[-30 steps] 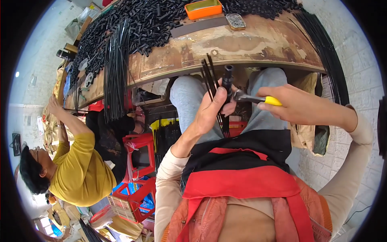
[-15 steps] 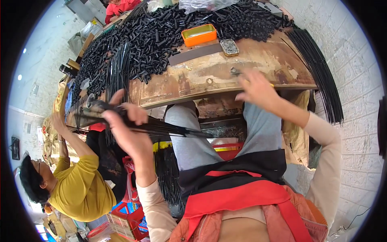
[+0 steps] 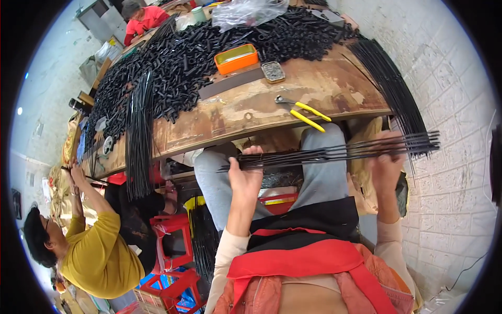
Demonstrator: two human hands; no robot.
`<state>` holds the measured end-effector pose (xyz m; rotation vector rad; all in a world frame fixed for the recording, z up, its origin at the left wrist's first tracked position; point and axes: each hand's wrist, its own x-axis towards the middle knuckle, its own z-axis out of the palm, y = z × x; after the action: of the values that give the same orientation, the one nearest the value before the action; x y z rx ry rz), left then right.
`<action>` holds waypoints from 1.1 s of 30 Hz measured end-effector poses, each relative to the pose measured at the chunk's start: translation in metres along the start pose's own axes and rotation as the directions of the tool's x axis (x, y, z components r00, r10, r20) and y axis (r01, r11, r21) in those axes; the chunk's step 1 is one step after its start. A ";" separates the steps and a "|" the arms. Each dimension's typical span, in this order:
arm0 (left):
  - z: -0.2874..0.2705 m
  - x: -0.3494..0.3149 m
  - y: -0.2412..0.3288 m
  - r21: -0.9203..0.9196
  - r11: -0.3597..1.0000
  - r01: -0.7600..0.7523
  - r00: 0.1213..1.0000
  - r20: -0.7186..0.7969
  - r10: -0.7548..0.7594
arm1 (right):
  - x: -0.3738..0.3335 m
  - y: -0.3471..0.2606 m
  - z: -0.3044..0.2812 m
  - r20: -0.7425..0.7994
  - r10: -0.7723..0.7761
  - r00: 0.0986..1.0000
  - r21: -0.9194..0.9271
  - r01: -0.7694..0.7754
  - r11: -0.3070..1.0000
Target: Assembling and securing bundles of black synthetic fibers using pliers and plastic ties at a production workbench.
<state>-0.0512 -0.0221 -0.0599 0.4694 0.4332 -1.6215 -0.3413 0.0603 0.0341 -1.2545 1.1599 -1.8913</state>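
Observation:
A bundle of thin black rods point(image 3: 324, 154) stretches level across the front of my lap, between my two hands. My left hand point(image 3: 246, 175) is closed around its left end, with the thumb up along the rods. At the right end my right hand point(image 3: 386, 162) wraps the bundle; it is blurred, and the rods hide part of the fingers. Yellow-handled pliers point(image 3: 314, 111) lie at the near edge of the wooden table point(image 3: 261, 107), jaws pointing to the far left.
Heaped short black tubes point(image 3: 178, 68) cover the table's far side. Near them stand an orange box point(image 3: 235, 66) and a tin of small metal pieces point(image 3: 273, 73). Black rod bundles overhang the edge at left point(image 3: 139, 141) and right point(image 3: 389, 78). A co-worker in yellow point(image 3: 104, 256) works at left.
My left hand has brought the rod bundle right, across my lap. My right hand has left the table edge, where the pliers now lie in view, and taken the bundle's other end.

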 end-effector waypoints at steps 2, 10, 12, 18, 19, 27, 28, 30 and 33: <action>-0.039 0.044 -0.001 0.040 0.995 0.090 0.995 0.028 -0.091 | 0.011 -0.024 -0.008 -0.080 0.039 0.996 0.149 -0.026 0.989; -0.111 0.005 -0.012 0.812 0.567 0.135 0.885 0.159 -0.438 | -0.041 0.034 0.074 0.537 0.462 0.706 -0.193 -0.430 0.882; -0.036 -0.032 -0.025 0.877 0.289 -0.383 0.863 0.451 -0.226 | -0.048 0.053 0.088 0.537 0.459 0.708 -0.215 -0.412 0.886; 0.004 -0.068 -0.020 0.855 0.241 -0.460 0.833 0.509 -0.217 | -0.023 0.042 0.095 0.569 0.444 0.692 -0.145 -0.447 0.883; 0.003 -0.074 -0.019 0.834 0.262 -0.486 0.818 0.540 -0.199 | -0.021 0.042 0.094 0.565 0.487 0.666 -0.137 -0.506 0.852; 0.023 -0.078 0.002 0.837 0.324 -0.441 0.811 0.527 -0.255 | -0.015 0.044 0.102 0.704 0.456 0.545 -0.008 -0.636 0.772; 0.027 -0.079 0.005 0.841 0.288 -0.459 0.794 0.533 -0.291 | -0.016 0.042 0.105 0.700 0.439 0.564 0.017 -0.628 0.778; 0.029 -0.084 0.003 0.800 0.297 -0.522 0.776 0.589 -0.224 | -0.018 0.038 0.110 0.698 0.418 0.582 0.046 -0.619 0.784; 0.027 -0.095 -0.011 0.708 0.282 -0.647 0.733 0.680 -0.026 | -0.028 0.033 0.115 0.608 0.369 0.703 0.102 -0.531 0.841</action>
<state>-0.0552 0.0445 0.0141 0.8005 -1.1617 -1.3212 -0.2243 0.0290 0.0137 -1.1265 0.7544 -1.1324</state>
